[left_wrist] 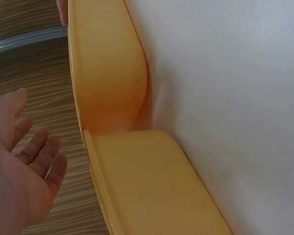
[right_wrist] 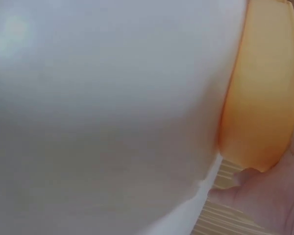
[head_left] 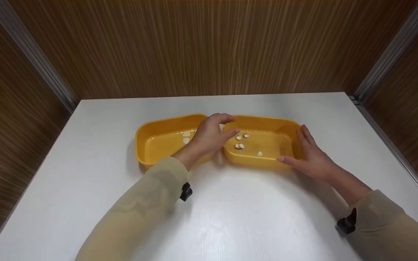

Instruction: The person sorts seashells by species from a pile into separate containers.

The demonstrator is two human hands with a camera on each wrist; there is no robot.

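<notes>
Two yellow rectangular plastic containers stand side by side in the head view. The left container (head_left: pixel 158 145) holds several flat white pieces (head_left: pixel 186 140). In the right container (head_left: pixel 270 141) lie several small white pieces with dark edges (head_left: pixel 238 146). My left hand (head_left: pixel 210 134) is over the adjoining ends, thumb and fingers apart above the right container's left end. The left wrist view shows that hand's loosely bent fingers (left_wrist: pixel 46 156) with nothing visible between them. My right hand (head_left: pixel 312 157) touches the right container's near right corner, thumb at the front rim, fairly straight fingers along the right side.
Both containers stand on a white table (head_left: pixel 230 217). A wood-grain panel (head_left: pixel 209 50) rises behind it, with similar panels on both sides. Each sleeve carries a black strap piece near the wrist.
</notes>
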